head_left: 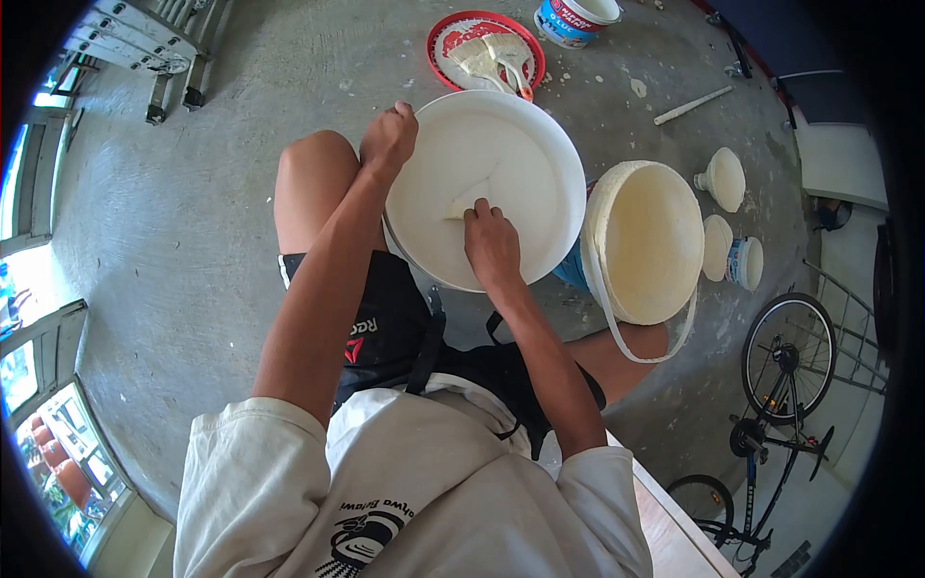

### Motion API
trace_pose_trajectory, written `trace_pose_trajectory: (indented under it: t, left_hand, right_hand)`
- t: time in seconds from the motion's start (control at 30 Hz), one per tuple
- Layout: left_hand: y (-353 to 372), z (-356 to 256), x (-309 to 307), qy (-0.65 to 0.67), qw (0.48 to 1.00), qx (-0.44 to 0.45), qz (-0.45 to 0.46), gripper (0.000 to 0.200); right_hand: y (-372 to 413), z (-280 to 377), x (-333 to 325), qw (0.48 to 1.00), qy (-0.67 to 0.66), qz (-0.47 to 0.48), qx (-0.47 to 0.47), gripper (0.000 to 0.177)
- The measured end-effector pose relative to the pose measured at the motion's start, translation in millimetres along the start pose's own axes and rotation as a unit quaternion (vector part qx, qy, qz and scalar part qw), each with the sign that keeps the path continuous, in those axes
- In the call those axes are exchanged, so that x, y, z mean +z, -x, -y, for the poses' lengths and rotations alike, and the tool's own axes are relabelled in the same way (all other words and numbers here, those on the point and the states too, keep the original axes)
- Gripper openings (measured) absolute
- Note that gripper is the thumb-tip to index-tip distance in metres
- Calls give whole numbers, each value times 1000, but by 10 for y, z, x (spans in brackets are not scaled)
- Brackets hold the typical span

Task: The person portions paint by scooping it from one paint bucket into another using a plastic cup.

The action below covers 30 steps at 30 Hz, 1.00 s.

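My left hand (pixel 387 140) closes its grip on the rim of the white basin (pixel 525 154) at ten o'clock. My right hand (pixel 493 246) grips a scraper (pixel 465 204) inside it. A cream bucket (pixel 646 241) sits at three o'clock.

Grey concrete floor (pixel 173 241), bright windows (pixel 58 453)

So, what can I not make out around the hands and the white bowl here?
1. Head view: the right hand covers most of the scraper; its handle is hidden.
2. Head view: the left hand grips the rim of the white bowl; its fingertips are hidden there.
3. Head view: the top edge cuts off the paint tub; its label is incomplete.
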<state>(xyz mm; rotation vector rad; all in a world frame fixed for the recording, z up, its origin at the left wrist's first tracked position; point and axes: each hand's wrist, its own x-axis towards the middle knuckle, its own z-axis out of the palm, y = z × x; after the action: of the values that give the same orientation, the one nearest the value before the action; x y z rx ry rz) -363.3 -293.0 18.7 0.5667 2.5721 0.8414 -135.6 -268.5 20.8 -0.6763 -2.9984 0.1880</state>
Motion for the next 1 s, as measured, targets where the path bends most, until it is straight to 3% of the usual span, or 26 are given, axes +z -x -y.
trace_pose_trajectory:
  t: [0.47,0.8,1.0]
  left_hand:
    - [-12,21,8,-9,1000,23,-6,57]
    - [29,1,-6,-13,999,35,-12,57]
    - [30,-15,-24,6,1000,4,1,57]
  right_hand:
    - [8,-3,-2,1000,17,-8,0,2]
    - [10,-22,-65,996,-76,-29,33,3]
    - [-9,-13,-15,998,-63,-1,24,3]
